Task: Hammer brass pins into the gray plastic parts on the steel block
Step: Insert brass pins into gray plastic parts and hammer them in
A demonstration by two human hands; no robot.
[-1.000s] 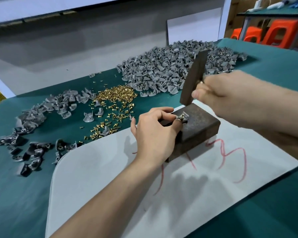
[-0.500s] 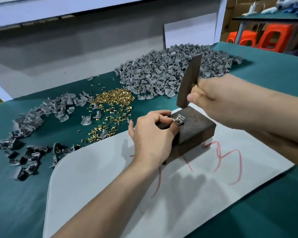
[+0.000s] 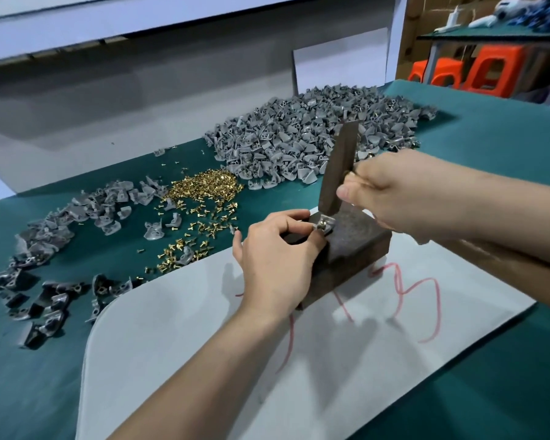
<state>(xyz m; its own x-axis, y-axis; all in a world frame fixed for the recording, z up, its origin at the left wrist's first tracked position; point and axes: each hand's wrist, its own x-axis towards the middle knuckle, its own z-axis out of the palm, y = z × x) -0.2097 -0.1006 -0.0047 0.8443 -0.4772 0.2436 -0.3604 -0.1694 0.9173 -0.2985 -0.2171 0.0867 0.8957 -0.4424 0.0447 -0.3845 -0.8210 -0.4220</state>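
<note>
Left hand [image 3: 277, 258] is at centre frame with fingers curled. Thumb and forefinger pinch a small gray part [image 3: 330, 221] on the left top corner of the steel block [image 3: 353, 246], and a brass pin [image 3: 322, 224] shows in that part. Right hand [image 3: 404, 195], centre right, is wrapped tight round the hammer [image 3: 338, 166]; the handle is hidden inside the fist. The dark hammer head stands near upright, tilted slightly right, with its lower face just over the part. Can't tell whether they touch. The block sits on a white sheet [image 3: 188, 344] with a red scribble [image 3: 426, 300] on it, filling the lower centre. The sheet lies on the green bench [image 3: 505, 147]. A pile of loose pins [image 3: 204, 188] is left of centre, thinning out toward the sheet edge. A big heap of gray parts [image 3: 299, 144] is at upper centre, behind the hammer. A smaller scatter of parts [image 3: 77, 214] is at mid left, and darker ones [image 3: 42, 300] are at lower left. Orange stools [image 3: 489, 71] are at upper right, beyond the bench.
</note>
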